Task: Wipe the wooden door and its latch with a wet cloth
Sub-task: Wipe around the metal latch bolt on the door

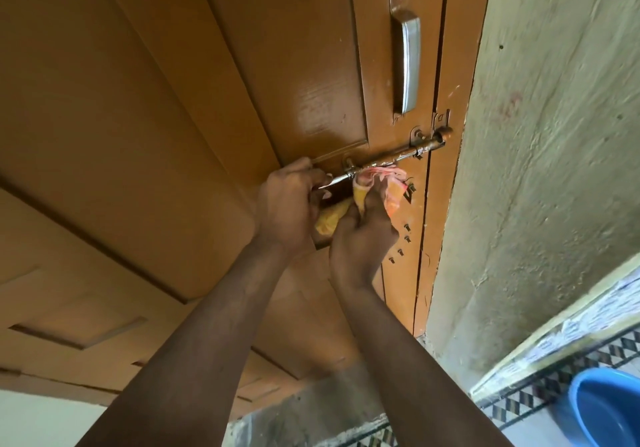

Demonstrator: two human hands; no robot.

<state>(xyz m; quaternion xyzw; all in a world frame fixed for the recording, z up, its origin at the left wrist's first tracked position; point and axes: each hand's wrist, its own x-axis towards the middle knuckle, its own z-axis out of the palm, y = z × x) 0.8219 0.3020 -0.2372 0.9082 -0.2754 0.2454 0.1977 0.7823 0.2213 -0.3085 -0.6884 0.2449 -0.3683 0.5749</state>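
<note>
A brown panelled wooden door (173, 107) fills most of the view. Its metal sliding latch (401, 153) runs across the door's right edge into the frame. My left hand (287, 204) grips the latch's flat handle end. My right hand (360, 238) is closed on a yellow and pink cloth (389, 183), pressed against the door just under the latch bar. Part of the cloth is hidden between my two hands.
A steel pull handle (408, 62) is fixed above the latch. Several screws (403, 238) stick out of the door below it. A rough plastered wall (540, 169) stands to the right. A blue basin (609, 412) sits on the patterned floor at lower right.
</note>
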